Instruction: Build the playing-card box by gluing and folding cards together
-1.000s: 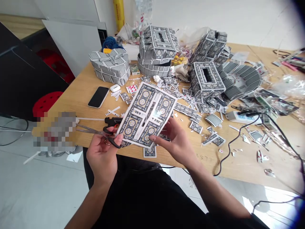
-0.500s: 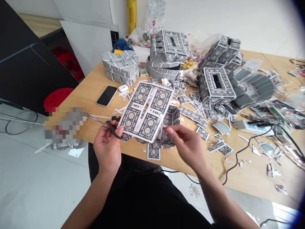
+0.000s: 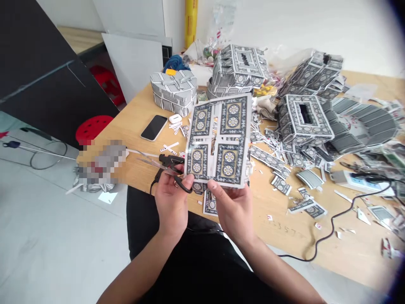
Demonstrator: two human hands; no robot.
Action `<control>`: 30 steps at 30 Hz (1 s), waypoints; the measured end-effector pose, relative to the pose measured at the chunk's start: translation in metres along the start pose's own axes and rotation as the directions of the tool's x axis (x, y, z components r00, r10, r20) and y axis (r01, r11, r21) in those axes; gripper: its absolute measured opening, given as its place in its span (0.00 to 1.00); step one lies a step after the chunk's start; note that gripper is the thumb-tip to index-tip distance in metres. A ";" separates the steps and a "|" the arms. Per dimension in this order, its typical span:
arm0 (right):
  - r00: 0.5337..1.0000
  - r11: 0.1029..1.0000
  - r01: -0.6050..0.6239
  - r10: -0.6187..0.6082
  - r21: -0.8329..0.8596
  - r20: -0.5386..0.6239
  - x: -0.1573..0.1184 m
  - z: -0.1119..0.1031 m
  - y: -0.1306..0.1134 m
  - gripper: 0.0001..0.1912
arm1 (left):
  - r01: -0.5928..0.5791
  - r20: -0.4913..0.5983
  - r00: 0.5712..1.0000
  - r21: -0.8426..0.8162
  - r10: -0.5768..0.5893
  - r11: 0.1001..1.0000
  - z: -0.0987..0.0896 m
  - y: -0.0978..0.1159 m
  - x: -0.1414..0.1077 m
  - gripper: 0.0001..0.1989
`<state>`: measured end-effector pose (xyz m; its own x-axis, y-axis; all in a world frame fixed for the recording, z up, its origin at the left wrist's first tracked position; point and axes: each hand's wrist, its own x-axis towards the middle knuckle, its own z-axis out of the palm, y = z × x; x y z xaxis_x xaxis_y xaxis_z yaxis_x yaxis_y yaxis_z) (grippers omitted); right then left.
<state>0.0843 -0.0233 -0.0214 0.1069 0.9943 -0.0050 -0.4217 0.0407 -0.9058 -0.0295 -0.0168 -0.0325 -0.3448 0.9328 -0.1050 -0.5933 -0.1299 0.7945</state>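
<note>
1. Panel (image 3: 218, 139) of patterned cards, head view: held up in front of me, clear of the tabletop (image 3: 265, 200), its face toward me, a gap and narrow strips between the four cards.
2. My left hand (image 3: 172, 202) gripped the scissors (image 3: 171, 172) by the handles, blades pointing left, with the thumb at the panel's lower left corner.
3. My right hand (image 3: 234, 211) pinched the panel's bottom edge, thumb on the face, fingers behind.
4. Nearby: black glue-gun-like tool (image 3: 171, 161) just beside the scissors, a patterned card (image 3: 210, 204) at the table edge below, slotted box (image 3: 303, 131) beyond to the right.
5. Risk, my read: panel could have creased or come apart along the middle, since both hands held only its bottom and the joins looked thin.
6. Other risk: a scissor handle could have snagged the corner, since one hand managed both. Blades swinging could have knocked the black tool.
7. Versus half a second earlier: right hand had been off the panel, near its right side; now it was on the bottom edge. Panel had come round straighter, less slanted. My view had swung left, so the table items sat further right.
</note>
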 end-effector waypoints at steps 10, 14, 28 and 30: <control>0.989 0.985 0.059 -0.081 -0.164 -0.127 0.022 -0.042 -0.034 0.18 | 0.002 0.113 0.991 0.507 -0.069 0.862 -0.056 0.026 -0.015 0.14; 0.979 0.996 -0.035 0.017 -0.081 -0.205 0.030 -0.043 -0.045 0.19 | -0.196 0.329 0.933 0.803 -0.144 0.563 -0.075 0.076 -0.006 0.11; 0.935 0.939 -0.345 0.343 -0.010 -0.087 0.037 -0.023 -0.051 0.21 | -0.397 0.263 0.661 0.917 -0.702 -0.031 -0.064 0.143 0.023 0.20; 0.933 0.935 -0.354 0.352 -0.018 -0.072 0.036 -0.023 -0.050 0.21 | -0.392 0.257 0.661 0.919 -0.705 -0.033 -0.064 0.143 0.024 0.20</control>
<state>0.1299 0.0080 0.0140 0.0160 0.9351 -0.3540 -0.4162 -0.3157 -0.8527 -0.1688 -0.0343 0.0405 0.3771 0.7949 -0.4753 0.8233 -0.0526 0.5652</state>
